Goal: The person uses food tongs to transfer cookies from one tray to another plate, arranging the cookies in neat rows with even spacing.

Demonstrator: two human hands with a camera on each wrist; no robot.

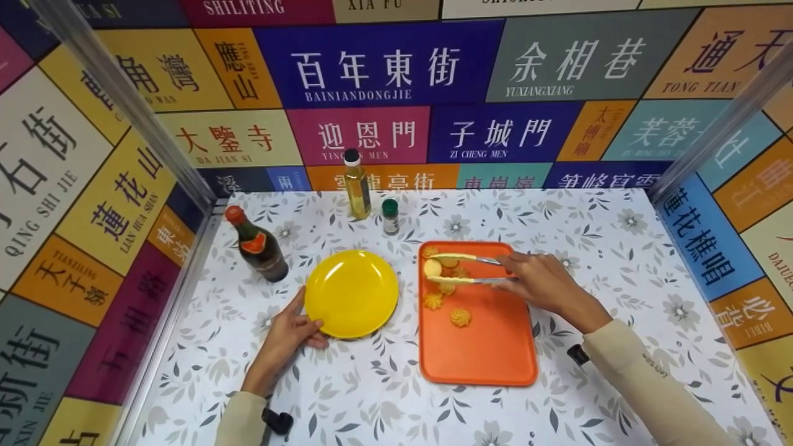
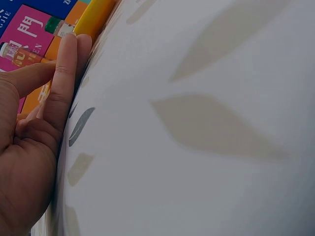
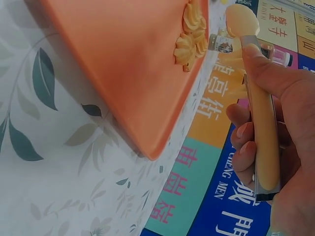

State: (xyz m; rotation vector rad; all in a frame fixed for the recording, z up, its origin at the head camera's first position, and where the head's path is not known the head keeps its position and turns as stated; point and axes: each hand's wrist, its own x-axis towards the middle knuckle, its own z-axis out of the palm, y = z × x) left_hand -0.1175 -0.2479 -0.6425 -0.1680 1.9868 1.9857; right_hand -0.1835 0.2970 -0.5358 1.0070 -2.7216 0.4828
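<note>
R hand (image 1: 540, 280) grips yellow tongs (image 1: 466, 269) over far end of orange tray (image 1: 489, 347); pale round food slice (image 1: 432, 267) sits between tong tips; flower-shaped cookies (image 1: 460, 318) lie on tray nearer the person; L hand (image 1: 291, 331), fingers straight, touches rim of yellow plate (image 1: 351, 293) just left of tray; dark sauce bottle (image 1: 258, 244), oil bottle (image 1: 357, 184), small green-capped jar (image 1: 390, 215) stand beyond plate.

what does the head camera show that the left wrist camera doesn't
Only the head view shows the right hand gripping tongs over the orange tray, the cookies on it, and the dark bottle. Only the left wrist view shows the fingers up close, lying straight along the tablecloth. Both show the left hand touching the yellow plate's rim.
</note>
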